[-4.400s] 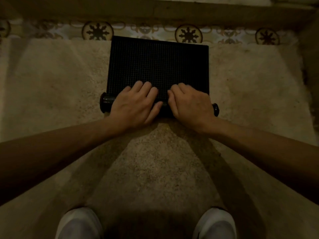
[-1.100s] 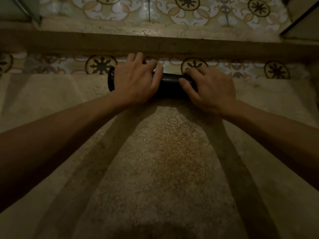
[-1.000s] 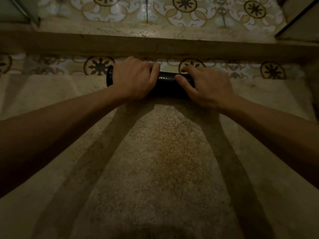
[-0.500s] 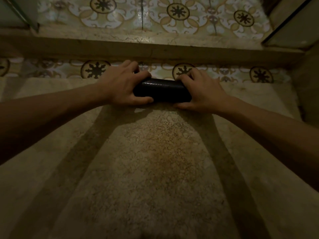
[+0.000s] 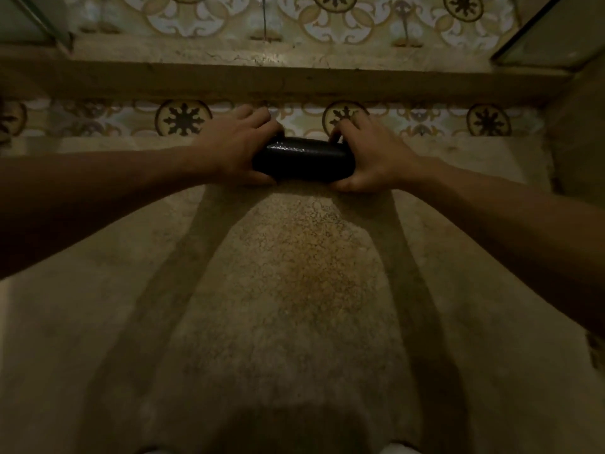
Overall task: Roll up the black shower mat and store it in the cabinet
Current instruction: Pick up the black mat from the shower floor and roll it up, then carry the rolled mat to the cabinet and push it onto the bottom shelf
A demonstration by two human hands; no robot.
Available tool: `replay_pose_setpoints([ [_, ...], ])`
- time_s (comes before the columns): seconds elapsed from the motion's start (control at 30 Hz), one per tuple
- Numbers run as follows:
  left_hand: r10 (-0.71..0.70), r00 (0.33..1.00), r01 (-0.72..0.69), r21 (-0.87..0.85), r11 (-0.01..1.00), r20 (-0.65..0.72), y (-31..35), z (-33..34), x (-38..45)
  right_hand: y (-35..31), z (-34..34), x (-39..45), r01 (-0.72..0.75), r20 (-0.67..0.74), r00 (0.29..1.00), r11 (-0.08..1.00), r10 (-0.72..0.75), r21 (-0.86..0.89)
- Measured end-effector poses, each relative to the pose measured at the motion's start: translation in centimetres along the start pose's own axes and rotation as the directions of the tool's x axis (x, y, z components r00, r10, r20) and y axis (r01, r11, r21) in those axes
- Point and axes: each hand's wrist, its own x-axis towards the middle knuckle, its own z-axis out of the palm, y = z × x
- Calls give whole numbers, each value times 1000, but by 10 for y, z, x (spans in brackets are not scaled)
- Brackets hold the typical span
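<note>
The black shower mat is rolled into a tight dark cylinder lying crosswise on the speckled beige floor, close to the patterned tile strip. My left hand wraps its left end, fingers over the top and thumb underneath. My right hand clasps the right end the same way. Only the middle of the roll shows between my hands; both ends are covered. No cabinet is in view.
A raised stone curb runs across just beyond the roll, with patterned floor tiles behind it. Glass panel edges stand at the far left and far right. Speckled floor stretches toward me.
The flat mat was rolled away from me into a full cylinder. Since a second ago my hands have slid outward to the roll's ends and closed around it.
</note>
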Motion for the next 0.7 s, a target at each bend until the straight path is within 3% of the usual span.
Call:
replay_pose_setpoints([
  [0.1, 8, 990, -11, 22, 1000, 144, 15, -23, -17, -20, -10, -20, -20, 138, 990, 999, 16, 28],
  [0.27, 39, 975, -34, -27, 999, 221, 49, -76, -72, -65, -40, -85, -46, 156, 987, 995, 31, 93],
  [0.7, 23, 942, 25, -139, 990, 335, 120, -368, -203, -192, -299, -255, -112, 218, 974, 971, 65, 212],
])
